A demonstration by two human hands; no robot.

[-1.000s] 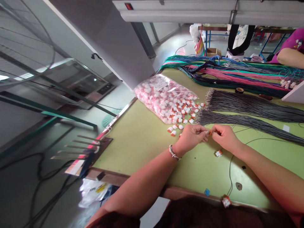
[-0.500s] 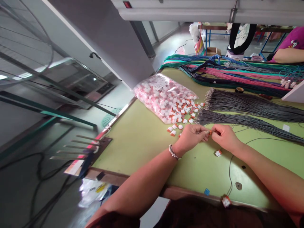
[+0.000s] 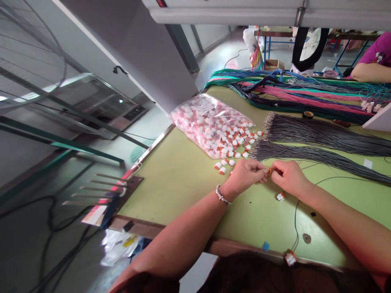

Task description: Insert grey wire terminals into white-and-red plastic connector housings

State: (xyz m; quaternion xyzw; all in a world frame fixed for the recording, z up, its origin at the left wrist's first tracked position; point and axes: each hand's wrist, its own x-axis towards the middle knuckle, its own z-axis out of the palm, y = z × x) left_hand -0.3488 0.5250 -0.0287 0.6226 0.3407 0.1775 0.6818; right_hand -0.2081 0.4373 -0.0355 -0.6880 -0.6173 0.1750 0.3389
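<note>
Connector [image 3: 270,171] – still pinched between left hand [image 3: 246,174] and right hand [image 3: 288,177] – unmoved

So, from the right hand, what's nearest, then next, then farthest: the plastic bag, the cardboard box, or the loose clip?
1. Loose clip, on the table just beside the right hand.
2. Plastic bag, farther up the table, to the left.
3. Cardboard box, far back, beyond the table.
</note>
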